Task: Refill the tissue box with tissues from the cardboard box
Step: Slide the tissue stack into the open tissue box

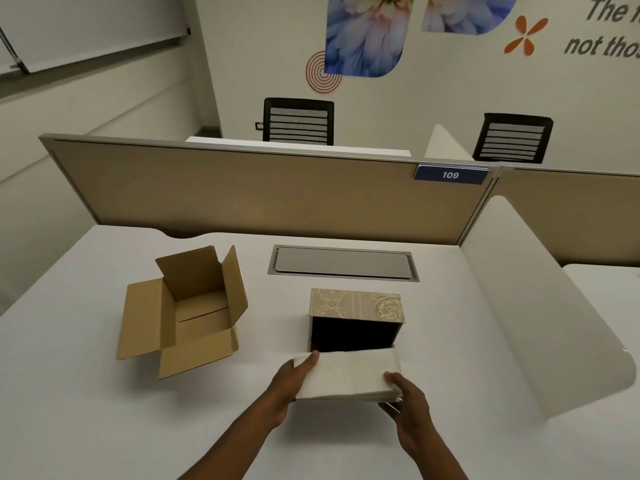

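Note:
A white stack of tissues [348, 375] is held between both hands just in front of the tissue box [356, 304]. That box is beige with gold patterns and lies with its dark open side facing me. The stack's far edge meets the lower lip of the opening. My left hand [292, 386] grips the stack's left end, thumb on top. At the right end, my right hand [407, 396] holds the near corner. The brown cardboard box [187, 313] stands to the left with its flaps open; its inside looks empty.
The white desk [86, 393] carries a grey cable hatch [343, 263] behind the tissue box. A beige partition [259, 192] closes the back and a white curved divider [540, 306] the right side. Two black chairs stand beyond.

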Demonstrator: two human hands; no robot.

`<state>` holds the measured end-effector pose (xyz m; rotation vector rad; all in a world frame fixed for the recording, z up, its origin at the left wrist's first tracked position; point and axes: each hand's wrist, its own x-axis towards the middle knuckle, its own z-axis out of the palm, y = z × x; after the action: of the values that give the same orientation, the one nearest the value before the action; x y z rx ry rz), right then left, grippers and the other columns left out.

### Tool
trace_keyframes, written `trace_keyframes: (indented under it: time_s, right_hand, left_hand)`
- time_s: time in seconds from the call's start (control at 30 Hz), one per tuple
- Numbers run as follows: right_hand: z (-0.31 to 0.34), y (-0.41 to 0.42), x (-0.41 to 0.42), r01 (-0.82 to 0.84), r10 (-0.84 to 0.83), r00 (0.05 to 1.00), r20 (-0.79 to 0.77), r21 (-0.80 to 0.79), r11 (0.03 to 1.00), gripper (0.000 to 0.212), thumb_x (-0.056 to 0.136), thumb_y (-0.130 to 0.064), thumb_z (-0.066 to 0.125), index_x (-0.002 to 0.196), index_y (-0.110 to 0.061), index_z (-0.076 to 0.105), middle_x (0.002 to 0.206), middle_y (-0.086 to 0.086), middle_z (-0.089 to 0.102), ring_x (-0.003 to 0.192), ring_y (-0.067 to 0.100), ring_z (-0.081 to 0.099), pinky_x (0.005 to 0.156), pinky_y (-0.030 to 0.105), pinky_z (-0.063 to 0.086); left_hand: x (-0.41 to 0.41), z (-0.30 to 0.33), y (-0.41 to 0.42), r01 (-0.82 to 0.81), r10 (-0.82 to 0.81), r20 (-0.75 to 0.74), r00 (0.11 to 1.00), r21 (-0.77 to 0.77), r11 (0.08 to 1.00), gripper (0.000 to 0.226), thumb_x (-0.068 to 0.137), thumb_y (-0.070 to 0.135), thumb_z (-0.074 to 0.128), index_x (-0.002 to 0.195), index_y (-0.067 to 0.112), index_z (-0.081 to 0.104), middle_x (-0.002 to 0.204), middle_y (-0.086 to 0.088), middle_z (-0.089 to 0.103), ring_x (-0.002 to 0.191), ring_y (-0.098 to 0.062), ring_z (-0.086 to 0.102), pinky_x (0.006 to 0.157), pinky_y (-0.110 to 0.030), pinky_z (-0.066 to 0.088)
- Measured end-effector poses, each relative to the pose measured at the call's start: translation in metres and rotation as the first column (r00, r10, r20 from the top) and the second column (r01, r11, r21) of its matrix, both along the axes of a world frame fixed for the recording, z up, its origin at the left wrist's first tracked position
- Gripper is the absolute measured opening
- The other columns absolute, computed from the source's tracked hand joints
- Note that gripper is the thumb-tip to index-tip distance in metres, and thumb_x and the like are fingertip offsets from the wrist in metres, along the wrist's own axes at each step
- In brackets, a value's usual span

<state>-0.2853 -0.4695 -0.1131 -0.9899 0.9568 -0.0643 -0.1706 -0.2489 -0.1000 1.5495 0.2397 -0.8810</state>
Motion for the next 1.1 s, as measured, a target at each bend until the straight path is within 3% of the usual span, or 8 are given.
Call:
trace_keyframes:
  time_s: [0.2, 0.4, 0.53, 0.73, 0.83, 0.93, 1.0, 1.1]
  right_hand:
    - [-0.015, -0.007, 0.014, -0.144, 0.101, 0.973, -0.207, -0.205, 0.968, 0.044, 0.090, -0.055, 0.066, 0.111, -0.016, 0.062, 0.108, 0.003, 0.067, 0.107, 0.033, 0.062, 0.099, 0.053, 0.052]
    - [-0.013, -0.020, 0.032, -0.191, 0.109, 0.963, -0.245, -0.343, 0.920, 0.067, 0.093, -0.064, 0.056, 0.134, -0.011, 0.059, 0.122, 0.010, 0.066, 0.110, 0.031, 0.061, 0.101, 0.049, 0.053]
    - [-0.009, -0.024, 0.045, -0.272, 0.160, 0.945, -0.284, -0.415, 0.868, 0.066, 0.097, -0.065, 0.047, 0.133, -0.011, 0.060, 0.124, 0.010, 0.065, 0.107, 0.028, 0.060, 0.093, 0.041, 0.051]
    - [-0.021, -0.024, 0.045, -0.356, 0.189, 0.921, -0.342, -0.536, 0.766, 0.058, 0.098, -0.063, 0.045, 0.105, -0.011, 0.070, 0.089, -0.004, 0.069, 0.079, 0.009, 0.061, 0.082, 0.038, 0.054]
    - [-0.018, -0.024, 0.042, -0.371, 0.190, 0.916, -0.354, -0.563, 0.739, 0.067, 0.098, -0.064, 0.044, 0.133, -0.010, 0.063, 0.122, 0.005, 0.071, 0.111, 0.025, 0.066, 0.104, 0.045, 0.051]
    - [-0.015, -0.026, 0.043, -0.350, 0.171, 0.924, -0.343, -0.573, 0.741, 0.069, 0.102, -0.059, 0.040, 0.152, -0.012, 0.045, 0.151, 0.011, 0.053, 0.136, 0.031, 0.051, 0.113, 0.044, 0.041]
    - [-0.013, -0.027, 0.045, -0.346, 0.180, 0.929, -0.323, -0.586, 0.733, 0.058, 0.106, -0.052, 0.036, 0.142, -0.011, 0.056, 0.142, 0.012, 0.060, 0.121, 0.026, 0.059, 0.104, 0.041, 0.047]
    - [-0.012, -0.028, 0.047, -0.360, 0.198, 0.928, -0.315, -0.629, 0.689, 0.048, 0.108, -0.043, 0.032, 0.098, -0.012, 0.066, 0.108, 0.012, 0.072, 0.084, 0.012, 0.061, 0.087, 0.040, 0.053]
  left_hand:
    - [0.004, -0.011, -0.035, -0.014, -0.001, 0.071, 0.997, 0.204, 0.979, 0.071, 0.080, 0.079, 0.053, 0.127, 0.025, 0.060, 0.125, -0.002, 0.065, 0.115, -0.024, 0.060, 0.106, -0.043, 0.048]
    - [0.022, -0.012, -0.056, -0.080, 0.057, 0.096, 0.994, 0.255, 0.964, 0.076, 0.078, 0.078, 0.057, 0.127, 0.020, 0.063, 0.121, -0.003, 0.067, 0.111, -0.025, 0.062, 0.103, -0.043, 0.051]
    - [0.034, -0.016, -0.058, -0.118, 0.107, 0.058, 0.993, 0.222, 0.968, 0.071, 0.078, 0.070, 0.067, 0.127, 0.019, 0.062, 0.127, -0.004, 0.064, 0.118, -0.027, 0.059, 0.105, -0.045, 0.049]
    - [0.036, -0.026, -0.060, -0.168, 0.134, 0.146, 0.980, 0.255, 0.952, 0.046, 0.093, 0.042, 0.063, 0.129, 0.014, 0.062, 0.120, -0.007, 0.067, 0.107, -0.025, 0.062, 0.091, -0.035, 0.051]
    - [0.031, -0.025, -0.062, -0.201, 0.143, 0.196, 0.970, 0.320, 0.926, 0.057, 0.094, 0.057, 0.056, 0.133, 0.015, 0.059, 0.122, -0.005, 0.064, 0.108, -0.024, 0.060, 0.086, -0.033, 0.050]
    - [0.030, -0.027, -0.062, -0.208, 0.137, 0.218, 0.966, 0.345, 0.915, 0.066, 0.097, 0.062, 0.043, 0.142, 0.016, 0.053, 0.132, -0.007, 0.060, 0.118, -0.027, 0.057, 0.096, -0.038, 0.050]
    - [0.029, -0.029, -0.064, -0.190, 0.119, 0.219, 0.968, 0.339, 0.921, 0.063, 0.101, 0.059, 0.036, 0.147, 0.017, 0.049, 0.143, -0.009, 0.055, 0.129, -0.030, 0.053, 0.105, -0.040, 0.047]
    - [0.030, -0.032, -0.065, -0.155, 0.039, 0.274, 0.961, 0.416, 0.896, 0.057, 0.106, 0.050, 0.030, 0.143, 0.013, 0.053, 0.142, -0.011, 0.057, 0.129, -0.032, 0.053, 0.105, -0.040, 0.044]
